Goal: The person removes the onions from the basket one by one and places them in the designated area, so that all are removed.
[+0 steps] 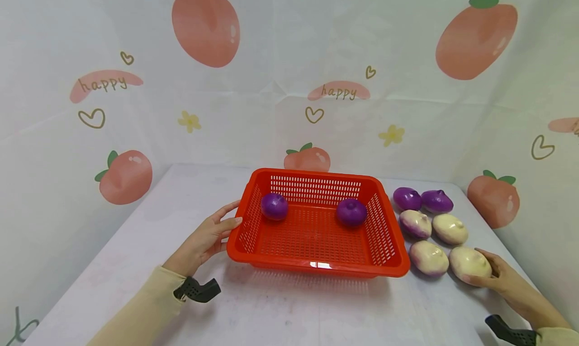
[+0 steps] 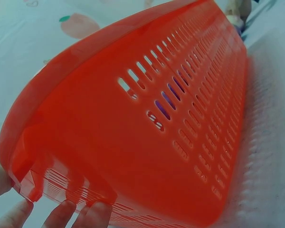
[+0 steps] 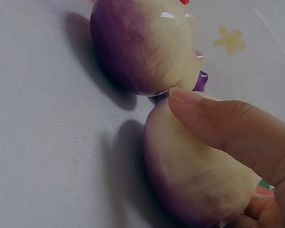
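Desk (image 1: 280, 311): white cover, a printed peach backdrop behind and at both sides.

Basket (image 1: 316, 225): red, slotted plastic, sits mid-desk. Two purple onions lie inside, one at back left (image 1: 274, 206), one at back right (image 1: 351, 211). In the left wrist view the basket wall fills nearly everything; only a purple patch shows through the slots.

Right of the basket: six bulbs in two columns, two purple at the back, four pale with purple tint.

Right hand (image 1: 499, 278): fingers curled round the nearest pale onion (image 1: 469, 263), which rests on the desk at the front right end of the group, just beside its neighbour (image 1: 428, 258). Right wrist view: thumb lies across the top; the other fingers mostly hidden behind it.

Left hand (image 1: 205, 238): fingers straight, slightly spread, tips touching the basket's left rim; the underside contact is cut off.
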`<state>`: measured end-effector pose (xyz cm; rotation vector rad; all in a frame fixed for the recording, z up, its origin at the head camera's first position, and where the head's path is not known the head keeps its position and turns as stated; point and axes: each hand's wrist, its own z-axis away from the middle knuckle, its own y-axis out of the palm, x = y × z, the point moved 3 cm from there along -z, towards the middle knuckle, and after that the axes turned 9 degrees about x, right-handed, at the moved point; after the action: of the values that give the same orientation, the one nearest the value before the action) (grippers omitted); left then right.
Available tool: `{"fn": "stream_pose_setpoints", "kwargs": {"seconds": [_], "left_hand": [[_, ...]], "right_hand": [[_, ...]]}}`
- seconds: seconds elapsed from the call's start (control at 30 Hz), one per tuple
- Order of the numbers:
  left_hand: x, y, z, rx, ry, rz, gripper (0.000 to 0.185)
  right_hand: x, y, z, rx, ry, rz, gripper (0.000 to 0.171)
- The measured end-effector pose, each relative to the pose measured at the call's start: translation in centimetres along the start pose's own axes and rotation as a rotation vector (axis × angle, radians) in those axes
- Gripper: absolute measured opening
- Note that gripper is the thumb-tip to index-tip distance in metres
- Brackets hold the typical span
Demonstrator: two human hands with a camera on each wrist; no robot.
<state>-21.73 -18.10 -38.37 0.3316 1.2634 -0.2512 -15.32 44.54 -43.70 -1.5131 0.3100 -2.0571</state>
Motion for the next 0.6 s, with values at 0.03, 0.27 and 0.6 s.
{"fn": "stream_pose_setpoints", "kwargs": {"seconds": [0.03, 0.27, 0.6], "left_hand": [[0.0, 0.0, 0.0, 0.000, 0.000, 0.000, 0.068], [0.1, 0.1, -0.1, 0.007, 0.005, -0.001, 0.068], [0.1, 0.1, -0.2, 0.010, 0.004, 0.005, 0.068]], "right_hand": [[-0.1, 0.0, 0.0, -0.001, -0.007, -0.002, 0.095], [-0.7, 0.1, 0.3, -0.012, -0.038, 0.005, 0.092], [-0.5, -0.9, 0.8, -0.038, -0.052, 0.056, 0.080]]}}
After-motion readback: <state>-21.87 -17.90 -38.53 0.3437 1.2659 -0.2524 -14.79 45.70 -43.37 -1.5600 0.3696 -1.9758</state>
